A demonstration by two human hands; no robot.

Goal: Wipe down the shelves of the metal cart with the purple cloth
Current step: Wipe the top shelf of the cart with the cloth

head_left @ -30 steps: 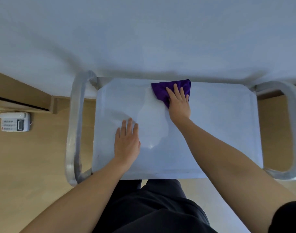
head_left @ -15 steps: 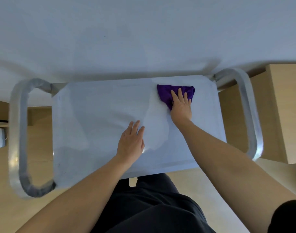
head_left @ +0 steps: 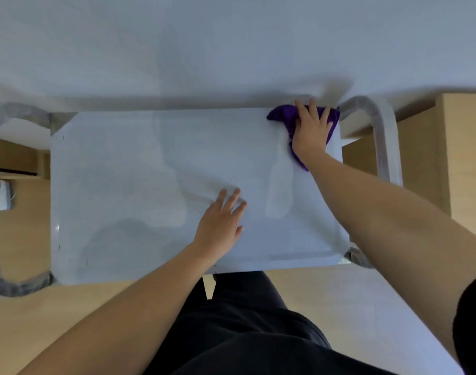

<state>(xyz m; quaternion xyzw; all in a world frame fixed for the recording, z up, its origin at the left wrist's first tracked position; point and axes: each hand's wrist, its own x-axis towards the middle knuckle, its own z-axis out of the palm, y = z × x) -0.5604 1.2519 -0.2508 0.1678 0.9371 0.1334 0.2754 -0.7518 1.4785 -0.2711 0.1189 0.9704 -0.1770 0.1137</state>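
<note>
Purple cloth (head_left: 281, 116) sits bunched at the far right corner of the metal cart's top shelf (head_left: 136, 171), pressed down by the right hand (head_left: 311, 131), fingers spread. The left hand (head_left: 220, 223), also spread flat, braces mid-shelf. Top-shelf wiping looks under way; the next stroke likely calls for a firm sweep toward the shelf's near edge.

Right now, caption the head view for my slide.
Right hand presses purple cloth into far right corner of cart shelf; left hand rests flat.

White desk phone (head_left: 0, 194) at my nine o'clock, half cut by frame edge. Pale wooden cabinet (head_left: 464, 147) at my three o'clock. Light wood floor (head_left: 28, 315) below. White wall (head_left: 231, 44) across twelve o'clock.
</note>
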